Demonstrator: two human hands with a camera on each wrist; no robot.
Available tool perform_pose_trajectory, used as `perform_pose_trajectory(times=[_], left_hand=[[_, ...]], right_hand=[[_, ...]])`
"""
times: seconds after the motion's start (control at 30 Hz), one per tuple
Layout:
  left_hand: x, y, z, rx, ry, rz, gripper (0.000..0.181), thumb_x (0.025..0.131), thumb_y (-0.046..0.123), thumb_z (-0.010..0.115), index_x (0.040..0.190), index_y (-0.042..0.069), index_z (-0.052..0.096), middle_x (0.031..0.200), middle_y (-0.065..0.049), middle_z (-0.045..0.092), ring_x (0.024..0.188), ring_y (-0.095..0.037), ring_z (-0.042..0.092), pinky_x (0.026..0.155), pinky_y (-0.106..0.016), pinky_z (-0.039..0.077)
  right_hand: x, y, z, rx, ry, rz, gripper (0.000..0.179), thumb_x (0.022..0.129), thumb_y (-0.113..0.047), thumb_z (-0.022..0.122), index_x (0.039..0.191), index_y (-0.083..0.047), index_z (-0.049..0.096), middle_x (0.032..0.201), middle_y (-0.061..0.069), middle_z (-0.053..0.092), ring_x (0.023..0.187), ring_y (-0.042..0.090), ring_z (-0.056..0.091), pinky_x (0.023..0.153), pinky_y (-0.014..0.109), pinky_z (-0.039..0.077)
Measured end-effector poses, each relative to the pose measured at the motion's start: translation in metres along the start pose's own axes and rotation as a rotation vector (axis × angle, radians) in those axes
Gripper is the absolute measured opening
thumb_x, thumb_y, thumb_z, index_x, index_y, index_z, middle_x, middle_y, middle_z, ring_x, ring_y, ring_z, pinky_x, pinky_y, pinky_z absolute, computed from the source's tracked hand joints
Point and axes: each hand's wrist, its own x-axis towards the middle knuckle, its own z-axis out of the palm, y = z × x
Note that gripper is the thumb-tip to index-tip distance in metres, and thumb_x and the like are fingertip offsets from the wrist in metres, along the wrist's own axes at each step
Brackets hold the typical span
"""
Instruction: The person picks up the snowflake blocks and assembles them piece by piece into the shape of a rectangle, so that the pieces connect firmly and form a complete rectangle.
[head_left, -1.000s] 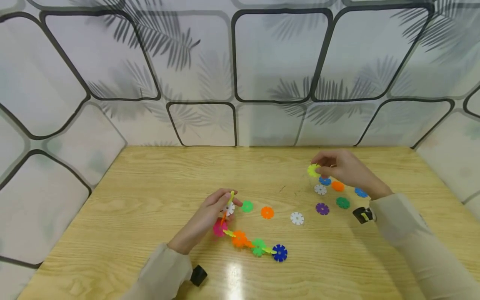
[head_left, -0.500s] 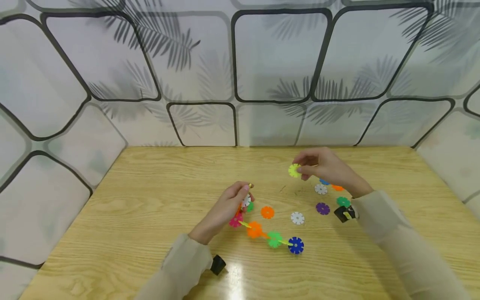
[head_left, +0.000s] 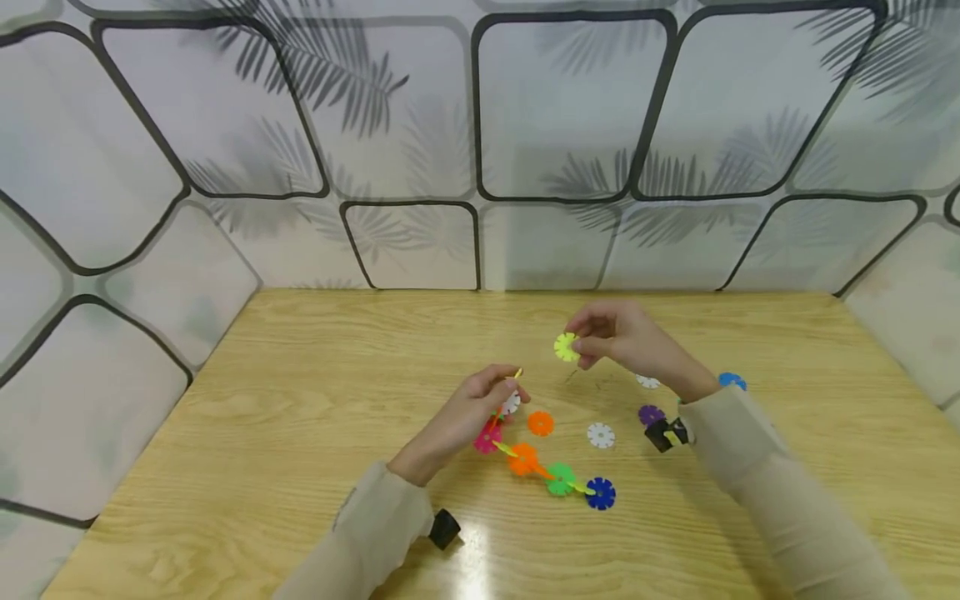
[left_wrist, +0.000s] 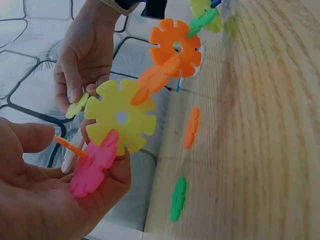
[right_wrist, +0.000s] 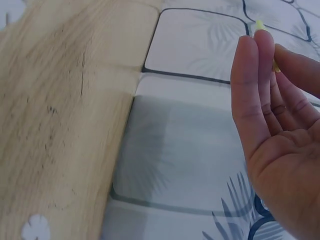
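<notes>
My left hand (head_left: 468, 417) grips one end of a chain of slotted plastic flower discs. From it run a pink disc (head_left: 487, 437), an orange disc (head_left: 522, 459), a green disc (head_left: 560, 479) and a dark blue disc (head_left: 601, 493), with edge-on discs linking them. In the left wrist view, the pink disc (left_wrist: 92, 167) slots into a yellow linking disc (left_wrist: 105, 107) by the fingers. My right hand (head_left: 622, 337) pinches a loose yellow disc (head_left: 566, 347) between thumb and fingers, above the table and apart from the chain. Fingers mostly hide that disc in the right wrist view.
On the wooden table (head_left: 300, 417) lie loose discs: orange (head_left: 541, 423), white (head_left: 601, 435), purple (head_left: 651, 415) and blue (head_left: 732, 381). The right forearm covers others. A patterned wall covering (head_left: 555, 250) borders the table's back and sides. Black cameras (head_left: 445, 529) hang at the wrists.
My right hand has carried the yellow disc leftward from the loose discs. My left hand has moved right and slightly up with the chain, and the two hands are closer together.
</notes>
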Motion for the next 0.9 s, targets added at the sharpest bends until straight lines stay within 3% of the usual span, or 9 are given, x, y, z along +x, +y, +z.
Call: perform_pose_trajectory(times=[0.2, 0.47, 0.63, 0.9], left_hand=[[0.003, -0.001, 0.002, 0.009, 0.016, -0.005, 0.042, 0.111, 0.015, 0.04, 0.144, -0.011, 0.041, 0.121, -0.019, 0.064, 0.088, -0.024, 0.059, 0.07, -0.022, 0.048], [0.004, -0.004, 0.003, 0.0, 0.014, -0.016, 0.041, 0.112, 0.016, 0.038, 0.144, -0.009, 0.041, 0.115, -0.017, 0.065, 0.085, -0.02, 0.057, 0.071, -0.022, 0.049], [0.002, -0.003, 0.004, 0.011, 0.023, -0.018, 0.041, 0.112, 0.017, 0.039, 0.145, -0.008, 0.041, 0.115, -0.016, 0.065, 0.086, -0.022, 0.057, 0.072, -0.024, 0.05], [0.001, -0.004, 0.001, 0.016, -0.003, -0.011, 0.041, 0.112, 0.017, 0.04, 0.139, -0.012, 0.047, 0.11, -0.015, 0.066, 0.079, -0.016, 0.055, 0.062, -0.019, 0.047]], right_hand=[[0.002, 0.003, 0.01, 0.039, -0.027, -0.012, 0.014, 0.094, 0.013, 0.061, 0.107, 0.017, 0.06, 0.091, 0.019, 0.066, 0.071, 0.019, 0.069, 0.07, 0.036, 0.061], [0.004, 0.008, 0.024, 0.104, -0.051, 0.011, 0.014, 0.094, 0.013, 0.061, 0.107, 0.016, 0.057, 0.088, 0.015, 0.065, 0.07, 0.021, 0.071, 0.07, 0.038, 0.061], [0.004, 0.012, 0.032, 0.143, -0.043, 0.007, 0.021, 0.093, 0.014, 0.06, 0.114, 0.017, 0.058, 0.089, 0.017, 0.064, 0.069, 0.022, 0.072, 0.07, 0.045, 0.061], [0.003, 0.015, 0.042, 0.174, -0.025, 0.03, 0.024, 0.096, 0.01, 0.06, 0.118, 0.018, 0.056, 0.091, 0.015, 0.065, 0.072, 0.02, 0.072, 0.071, 0.037, 0.061]])
